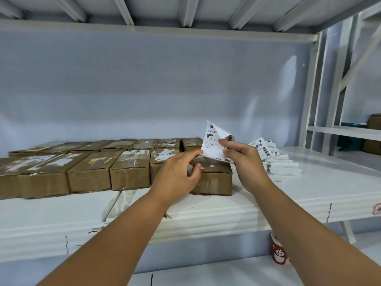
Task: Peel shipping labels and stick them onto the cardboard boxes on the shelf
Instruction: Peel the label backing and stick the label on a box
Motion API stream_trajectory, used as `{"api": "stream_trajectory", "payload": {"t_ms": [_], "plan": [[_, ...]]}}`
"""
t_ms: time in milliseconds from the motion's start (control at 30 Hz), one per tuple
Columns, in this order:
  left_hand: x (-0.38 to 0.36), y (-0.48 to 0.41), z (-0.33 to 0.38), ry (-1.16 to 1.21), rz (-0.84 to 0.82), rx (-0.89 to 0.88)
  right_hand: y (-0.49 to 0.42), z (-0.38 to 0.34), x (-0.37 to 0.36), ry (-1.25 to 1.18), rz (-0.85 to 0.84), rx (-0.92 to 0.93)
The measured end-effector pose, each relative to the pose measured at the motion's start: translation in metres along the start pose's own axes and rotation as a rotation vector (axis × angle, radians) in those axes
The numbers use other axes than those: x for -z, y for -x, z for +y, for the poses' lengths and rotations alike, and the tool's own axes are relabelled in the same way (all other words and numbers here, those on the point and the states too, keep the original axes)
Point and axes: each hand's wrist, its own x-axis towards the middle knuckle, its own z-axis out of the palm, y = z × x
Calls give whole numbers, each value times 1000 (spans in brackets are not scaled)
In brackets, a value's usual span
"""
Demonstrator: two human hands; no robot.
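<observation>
Shipping label (214,144) pinched between my left hand (179,174) and right hand (245,162), corner peeled up, above rightmost cardboard box (214,180) on shelf (226,215).

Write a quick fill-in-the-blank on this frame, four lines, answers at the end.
1. The left hand and right hand pinch one label near brown ____ boxes.
2. The boxes sit in ____ rows on the white shelf.
3. The stack of spare labels lies to the boxes' ____.
4. Below the shelf stands a ____ cup.
Answers: cardboard; two; right; red.
</observation>
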Motion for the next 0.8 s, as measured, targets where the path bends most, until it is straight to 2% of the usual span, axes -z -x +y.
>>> {"api": "stream_trajectory", "payload": {"t_ms": [100, 200, 433, 800], "plan": [[1, 0, 3, 31, -1, 4, 1, 0, 0, -4, -21, -3], [2, 2, 5, 22, 38, -24, 2, 2, -3, 152, -62, 56], [1, 3, 3, 15, 42, -14, 2, 4, -3, 277, -31, 91], [0, 1, -3, -46, 70, -91, 4, 4, -3, 345, -30, 124]]}}
